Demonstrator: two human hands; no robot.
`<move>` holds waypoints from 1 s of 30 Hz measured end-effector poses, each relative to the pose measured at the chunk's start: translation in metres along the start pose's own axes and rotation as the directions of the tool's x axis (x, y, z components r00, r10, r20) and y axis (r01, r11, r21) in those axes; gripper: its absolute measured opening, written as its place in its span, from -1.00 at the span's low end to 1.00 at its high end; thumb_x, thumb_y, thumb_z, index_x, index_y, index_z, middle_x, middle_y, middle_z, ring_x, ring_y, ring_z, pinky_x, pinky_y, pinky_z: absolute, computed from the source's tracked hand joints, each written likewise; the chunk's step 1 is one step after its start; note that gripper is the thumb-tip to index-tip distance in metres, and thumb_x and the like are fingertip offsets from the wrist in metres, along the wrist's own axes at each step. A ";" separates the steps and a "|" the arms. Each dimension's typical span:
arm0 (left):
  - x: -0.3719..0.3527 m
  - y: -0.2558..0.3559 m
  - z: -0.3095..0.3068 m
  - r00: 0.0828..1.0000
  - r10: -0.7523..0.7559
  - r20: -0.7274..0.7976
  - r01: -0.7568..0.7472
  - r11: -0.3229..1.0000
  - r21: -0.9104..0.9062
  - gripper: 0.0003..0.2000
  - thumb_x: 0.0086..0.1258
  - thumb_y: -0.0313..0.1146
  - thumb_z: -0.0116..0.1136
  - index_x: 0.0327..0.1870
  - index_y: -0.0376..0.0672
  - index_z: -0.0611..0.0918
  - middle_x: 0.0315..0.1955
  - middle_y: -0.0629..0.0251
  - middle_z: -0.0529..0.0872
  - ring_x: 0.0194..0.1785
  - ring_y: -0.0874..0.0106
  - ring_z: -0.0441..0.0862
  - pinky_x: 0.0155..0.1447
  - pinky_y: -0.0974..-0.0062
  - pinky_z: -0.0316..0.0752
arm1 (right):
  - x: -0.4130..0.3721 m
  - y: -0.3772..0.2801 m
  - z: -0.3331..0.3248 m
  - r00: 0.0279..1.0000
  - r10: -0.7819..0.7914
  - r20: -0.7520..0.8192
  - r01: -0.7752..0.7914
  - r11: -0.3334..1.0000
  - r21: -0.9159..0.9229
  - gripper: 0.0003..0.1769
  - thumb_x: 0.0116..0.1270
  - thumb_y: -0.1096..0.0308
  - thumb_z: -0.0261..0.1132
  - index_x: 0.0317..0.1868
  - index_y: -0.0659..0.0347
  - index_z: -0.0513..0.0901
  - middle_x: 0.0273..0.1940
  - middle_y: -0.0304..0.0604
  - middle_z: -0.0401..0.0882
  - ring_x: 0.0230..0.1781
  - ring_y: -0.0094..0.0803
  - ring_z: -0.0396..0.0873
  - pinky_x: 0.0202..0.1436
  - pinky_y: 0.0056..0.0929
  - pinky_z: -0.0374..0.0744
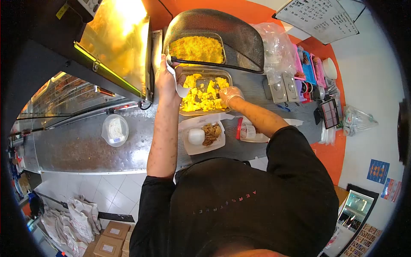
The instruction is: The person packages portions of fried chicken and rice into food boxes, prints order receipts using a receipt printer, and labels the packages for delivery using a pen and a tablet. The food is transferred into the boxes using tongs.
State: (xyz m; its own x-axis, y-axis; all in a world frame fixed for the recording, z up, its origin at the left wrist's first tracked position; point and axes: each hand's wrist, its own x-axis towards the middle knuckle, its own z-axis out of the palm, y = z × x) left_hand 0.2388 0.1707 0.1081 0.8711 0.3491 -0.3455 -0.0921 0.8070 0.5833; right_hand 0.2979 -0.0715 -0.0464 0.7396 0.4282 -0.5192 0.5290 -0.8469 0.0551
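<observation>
My left hand (166, 81) is closed around a white paper piece (181, 88), with its fingers at the front rim of the black mesh cover (239, 38). Below that rim lies a clear tray (206, 72) of crumbled yellow food (201, 100). My right hand (231, 95), in a clear plastic glove, is at the right side of this tray, fingers drawn together by the yellow pieces; whether they hold a piece I cannot make out. Close to my body sits an open white takeaway box (198, 149) with brown shredded food (211, 133) and a round white lidded cup (196, 136).
Under the mesh cover is another tray of yellow food (197, 48). A red-rimmed tub (252, 130) lies right of the box. Left are a lit warmer cabinet (115, 43) and a round clear container (115, 130). Metal canisters (284, 88) and coloured baskets (309, 66) stand right.
</observation>
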 end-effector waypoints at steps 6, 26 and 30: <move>-0.005 0.002 0.009 0.998 0.004 -0.060 -0.003 1.000 0.018 -0.74 0.58 -0.13 -0.14 -0.26 -0.09 0.45 -0.60 0.47 0.34 -0.70 0.70 0.19 -0.70 0.72 0.06 | 0.010 0.024 -0.034 0.950 -0.284 0.125 0.280 0.959 0.053 -0.53 0.11 -0.05 0.33 -0.26 0.24 0.71 -0.27 0.04 0.71 -0.22 -0.08 0.68 -0.10 -0.19 0.62; 0.006 0.000 -0.032 0.993 -0.021 0.117 0.020 1.000 0.016 -0.69 0.56 -0.05 -0.12 -0.31 -0.09 0.44 -0.59 0.47 0.33 -0.68 0.66 0.15 -0.71 0.68 0.01 | -0.140 -0.065 0.003 0.961 -0.182 -0.208 0.250 0.249 0.936 -0.61 0.14 0.18 0.48 -0.09 0.22 0.70 -0.16 -0.19 0.73 -0.21 -0.47 0.64 -0.09 -0.41 0.58; 0.007 -0.003 -0.041 0.994 -0.056 0.098 0.054 0.998 0.017 -0.70 0.56 -0.04 -0.12 -0.32 -0.04 0.45 -0.60 0.50 0.33 -0.68 0.67 0.14 -0.70 0.68 -0.01 | -0.156 -0.095 0.067 0.962 0.012 -0.273 0.187 0.700 0.689 -0.47 0.14 0.09 0.43 0.08 0.13 0.60 -0.16 0.09 0.67 -0.15 -0.06 0.66 -0.07 -0.18 0.59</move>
State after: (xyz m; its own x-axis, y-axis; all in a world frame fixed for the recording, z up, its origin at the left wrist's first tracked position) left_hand 0.2254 0.1902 0.0734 0.9179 0.2553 -0.3039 -0.0362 0.8164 0.5763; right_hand 0.1044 -0.0795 -0.0277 0.8316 0.4877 -0.2656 0.2218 -0.7301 -0.6464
